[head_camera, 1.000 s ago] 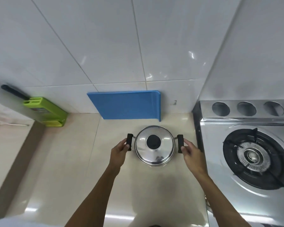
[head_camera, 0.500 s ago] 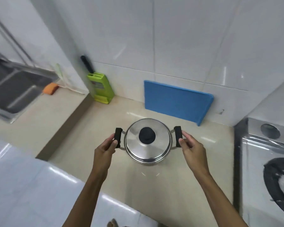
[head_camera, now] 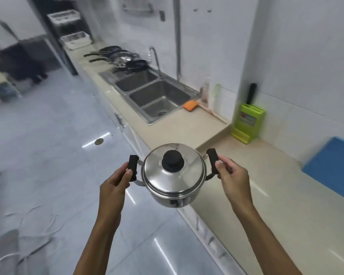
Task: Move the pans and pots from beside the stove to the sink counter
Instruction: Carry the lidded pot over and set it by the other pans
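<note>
Steel pot (head_camera: 173, 175), lidded: left hand (head_camera: 115, 180) and right hand (head_camera: 231, 175) each pinch a side handle, keeping it level for carrying toward the sink (head_camera: 157, 96).

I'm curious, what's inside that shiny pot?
Can't tell. A steel lid with a black knob covers the pot, held by the left hand and right hand.

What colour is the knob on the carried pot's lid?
Black, on a shiny steel lid; the knob shows clearly in the head view.
</note>
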`<state>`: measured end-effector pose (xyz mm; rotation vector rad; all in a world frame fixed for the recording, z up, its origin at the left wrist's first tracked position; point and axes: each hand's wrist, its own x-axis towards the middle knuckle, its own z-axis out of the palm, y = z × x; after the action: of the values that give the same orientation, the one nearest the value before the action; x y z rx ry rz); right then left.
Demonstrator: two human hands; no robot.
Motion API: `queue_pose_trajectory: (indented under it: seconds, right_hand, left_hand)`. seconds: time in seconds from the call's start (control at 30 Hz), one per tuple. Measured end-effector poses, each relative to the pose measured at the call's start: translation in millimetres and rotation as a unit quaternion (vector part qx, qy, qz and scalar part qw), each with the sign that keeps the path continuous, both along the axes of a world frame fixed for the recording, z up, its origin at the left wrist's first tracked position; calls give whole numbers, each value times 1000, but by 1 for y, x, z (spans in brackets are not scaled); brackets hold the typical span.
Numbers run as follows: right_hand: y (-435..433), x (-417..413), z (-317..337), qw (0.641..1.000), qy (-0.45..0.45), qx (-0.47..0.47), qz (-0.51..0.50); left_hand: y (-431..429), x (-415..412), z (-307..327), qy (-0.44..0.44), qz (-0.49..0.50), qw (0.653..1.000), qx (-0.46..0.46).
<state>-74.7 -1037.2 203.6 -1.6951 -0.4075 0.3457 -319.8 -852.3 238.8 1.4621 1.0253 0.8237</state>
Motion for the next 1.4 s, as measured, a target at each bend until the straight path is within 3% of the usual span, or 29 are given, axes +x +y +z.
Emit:
queue_pose_trajectory:
  seconds: [0.3,0.5,1.03,1.4]
  right_hand:
    - [191,-80,12,988,-15,17,153]
    - [318,-97,12,981,-26,5,190]
    - [710,-45,33,971,-46,11,233]
    - [933,-2,16,985,-47,5,166]
  left_hand:
    - [136,-109,11,-26,137,990,8]
    - [237,-138,0,-39,193,980,3]
    - [597,-93,8,-56,226,973,-3]
    - [857,-40,-10,-61,158,985,-26]
